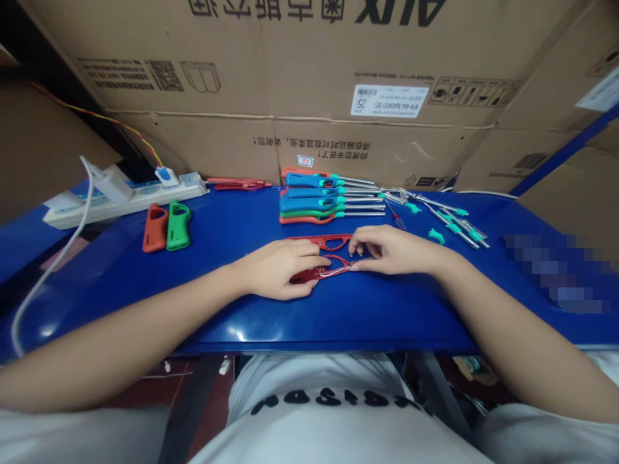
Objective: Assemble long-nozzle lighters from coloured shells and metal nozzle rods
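Observation:
A red lighter shell half [323,270] lies on the blue table [232,232] with thin white wires across it. My left hand [278,269] is curled around its left end and holds it down. My right hand [389,250] pinches at its right end, fingertips pressed together on the shell. A second red shell half [323,241] lies just behind, between the two hands.
A stack of finished stick lighters [319,200] in blue, green and orange sits behind. Loose metal tubes with teal tips [447,219] lie at the right. An orange shell [155,227] and a green shell [178,225] lie at left near a power strip [126,196]. Cardboard boxes [309,90] wall the back.

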A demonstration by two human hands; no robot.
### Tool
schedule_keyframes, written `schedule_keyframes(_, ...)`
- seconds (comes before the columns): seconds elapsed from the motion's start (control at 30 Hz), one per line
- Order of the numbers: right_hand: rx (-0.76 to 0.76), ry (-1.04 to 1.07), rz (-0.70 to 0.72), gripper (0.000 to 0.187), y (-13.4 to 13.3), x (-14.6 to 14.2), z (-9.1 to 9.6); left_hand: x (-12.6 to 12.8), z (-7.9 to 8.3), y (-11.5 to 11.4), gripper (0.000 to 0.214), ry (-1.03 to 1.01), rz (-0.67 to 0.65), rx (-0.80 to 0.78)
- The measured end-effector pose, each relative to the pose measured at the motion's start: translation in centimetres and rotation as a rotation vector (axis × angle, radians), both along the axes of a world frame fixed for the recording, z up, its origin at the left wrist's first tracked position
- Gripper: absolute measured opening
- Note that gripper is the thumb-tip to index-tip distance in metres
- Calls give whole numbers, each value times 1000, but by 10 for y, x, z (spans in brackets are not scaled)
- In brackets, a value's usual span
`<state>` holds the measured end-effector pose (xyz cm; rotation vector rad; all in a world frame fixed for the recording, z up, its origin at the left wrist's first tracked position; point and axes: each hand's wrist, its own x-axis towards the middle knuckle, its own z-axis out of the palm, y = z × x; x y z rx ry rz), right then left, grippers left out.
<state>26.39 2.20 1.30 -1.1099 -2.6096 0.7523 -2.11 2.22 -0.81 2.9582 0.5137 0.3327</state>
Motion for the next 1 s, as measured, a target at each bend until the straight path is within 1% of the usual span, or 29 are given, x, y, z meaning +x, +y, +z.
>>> schedule_keyframes(0.1,74,34,78,27,-7,-9,-1,0,0,1,43,-3,-3,29)
schedule_keyframes(0.17,82,35,119,20,-11,-14,-2,0,1,1,39,-11,-15,45)
schedule_keyframes(0.23,80,25,129,16,-13,-18,-3,0,1,0,35,-16,-21,57)
schedule_keyframes(0.4,53,29,119,10,-13,-20,-5,-1,-2,1,40,-32,12,53)
schedule_keyframes(0.57,25,64,101,5,-12,-20,-6,-2,-5,1,40,-49,21,28)
schedule_keyframes(0.73,-30,127,107,7,-12,-18,-5,0,-2,-3,36,-71,39,21)
schedule_keyframes(0.8,-63,127,79,8,-11,-17,-5,1,0,-5,32,-63,42,19)
schedule_keyframes(0.9,-91,114,20,8,-10,-16,-6,1,0,-7,28,-61,15,38)
schedule_keyframes(1.0,-83,111,-2,7,-9,-17,-7,1,-1,-6,28,-56,-21,74)
